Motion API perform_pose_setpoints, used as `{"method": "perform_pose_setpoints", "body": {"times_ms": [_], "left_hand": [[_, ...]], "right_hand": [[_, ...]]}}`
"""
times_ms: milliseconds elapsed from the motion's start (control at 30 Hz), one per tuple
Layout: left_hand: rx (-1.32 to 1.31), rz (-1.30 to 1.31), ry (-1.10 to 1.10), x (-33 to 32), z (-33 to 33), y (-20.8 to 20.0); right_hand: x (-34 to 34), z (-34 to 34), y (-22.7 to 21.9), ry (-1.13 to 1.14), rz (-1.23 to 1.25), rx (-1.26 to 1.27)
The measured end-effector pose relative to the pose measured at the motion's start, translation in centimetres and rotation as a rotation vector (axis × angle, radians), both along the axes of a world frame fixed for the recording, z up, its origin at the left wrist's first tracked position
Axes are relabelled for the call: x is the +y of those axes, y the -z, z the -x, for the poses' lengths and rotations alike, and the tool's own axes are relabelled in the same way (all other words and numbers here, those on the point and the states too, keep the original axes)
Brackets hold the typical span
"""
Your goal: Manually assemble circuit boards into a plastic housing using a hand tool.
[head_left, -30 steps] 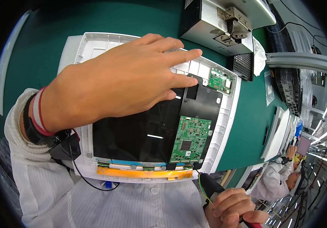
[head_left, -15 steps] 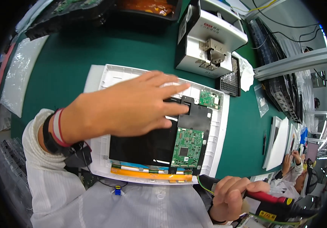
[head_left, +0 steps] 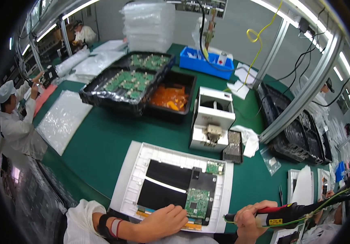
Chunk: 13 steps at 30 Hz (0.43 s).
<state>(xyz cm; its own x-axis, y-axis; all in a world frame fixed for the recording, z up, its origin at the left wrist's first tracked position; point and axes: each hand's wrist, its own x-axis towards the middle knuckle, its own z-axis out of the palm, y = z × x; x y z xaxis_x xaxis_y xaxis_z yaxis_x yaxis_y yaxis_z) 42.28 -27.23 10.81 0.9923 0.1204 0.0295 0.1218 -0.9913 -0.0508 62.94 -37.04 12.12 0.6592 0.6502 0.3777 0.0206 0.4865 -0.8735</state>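
A white plastic housing [head_left: 223, 191] lies on a white foam sheet [head_left: 124, 173] in front of me. Inside it are black panels [head_left: 162, 195], a large green circuit board [head_left: 197, 203] and a smaller green board [head_left: 214, 167] at its far right corner. My left hand [head_left: 162, 222] rests palm down over the housing's near edge, fingers loosely bent beside the orange flex strip [head_left: 192, 226], which it partly covers. At the right, my right hand [head_left: 250, 219] is wrapped round a red and black electric screwdriver [head_left: 278, 213], its tip pointing left, just off the housing.
Beyond the housing stands a white screw feeder [head_left: 211, 118] with a black perforated tray [head_left: 232, 147]. Farther back are black trays of green boards [head_left: 128, 83], a bin of orange flex parts [head_left: 169, 97] and a blue bin [head_left: 205, 65]. Tweezers [head_left: 281, 195] lie at right. A co-worker [head_left: 18, 118] sits left.
My left hand has moved from above the housing's middle down to its near edge. The view has tilted up, showing more of the bench. The right hand keeps the screwdriver.
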Motion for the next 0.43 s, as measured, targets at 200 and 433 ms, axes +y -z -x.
{"method": "perform_pose_setpoints", "body": {"times_ms": [200,433], "left_hand": [[-0.131,0.179,0.021,-0.9,0.7,0.3],[-0.197,0.279,-0.068,2.1,0.1,2.9]], "right_hand": [[-2.1,-1.4,-0.9,-0.141,0.063,-0.059],[0.6,-1.9,0.3,0.019,0.041,-0.134]]}}
